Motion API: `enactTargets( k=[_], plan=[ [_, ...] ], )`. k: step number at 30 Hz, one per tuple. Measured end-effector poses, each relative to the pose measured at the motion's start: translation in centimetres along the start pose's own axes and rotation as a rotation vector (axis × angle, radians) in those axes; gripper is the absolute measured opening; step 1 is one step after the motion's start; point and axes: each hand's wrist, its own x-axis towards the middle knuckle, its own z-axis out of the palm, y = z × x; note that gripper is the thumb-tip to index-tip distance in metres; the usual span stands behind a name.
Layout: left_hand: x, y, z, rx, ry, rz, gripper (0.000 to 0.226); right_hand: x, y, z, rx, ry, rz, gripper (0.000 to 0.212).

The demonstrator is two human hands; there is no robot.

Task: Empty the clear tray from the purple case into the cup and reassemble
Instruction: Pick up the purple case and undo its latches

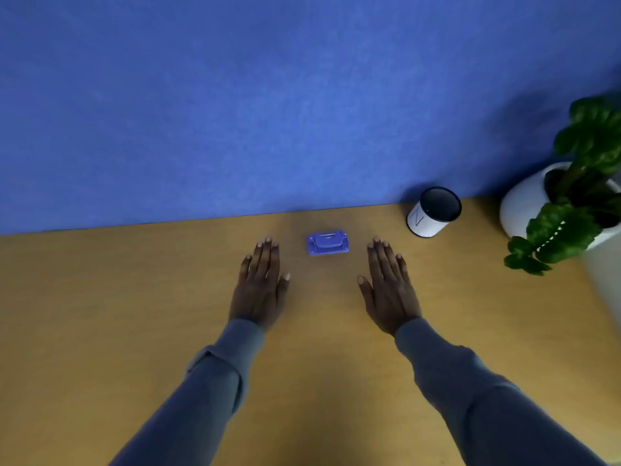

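A person's 2 arms in grey-blue long sleeves [215, 375] reach forward over a yellow-brown wooden tabletop [100, 314] that ends against a blue felt-like wall panel [268, 95].

Furthest left of the things in play, the left hand [258, 284] lies palm down and flat on the wood, its fingers straight and close together, the thumb angled out toward the middle; it holds nothing.

Just right of its fingertips, and a little farther from the person, sits the small purple plastic case [327, 243], a rectangular box with raised moulding and what looks like a thin slot or latch on top, though the view is too soft to be sure. It appears closed, resting on the table between the 2 hands and touching neither. No clear tray shows from outside it.

The right hand [388, 284] mirrors the left: flat on the table, palm down, fingers extended, thumb spread inward, empty.

Farther right, near the wall, stands the white cylindrical cup with a dark rim and dark inside [433, 213], a thin line mark on its side, well apart from the case.

At the right edge, a rounded white pot [524, 203] holds a green leafy plant [588, 146] whose leaves hang over the table.
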Motion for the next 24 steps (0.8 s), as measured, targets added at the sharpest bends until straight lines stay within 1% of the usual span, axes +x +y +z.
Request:
enactTargets(
  k=[5,11,24],
  plan=[
    [-0.6,0.1,1.9,-0.027,-0.084,-0.072,0.069,-0.8,0.4,1.5,-0.036,-0.075,0.047,0.067],
    [-1.6,0.4,4.0,-0.029,-0.138,-0.094,0.069,-1.2,0.9,2.9,-0.048,-0.142,0.062,0.067],
    [-2.2,0.7,6.1,0.017,-0.197,-0.100,0.068,-1.8,1.0,4.2,-0.004,-0.182,0.059,0.066]
  ],
)
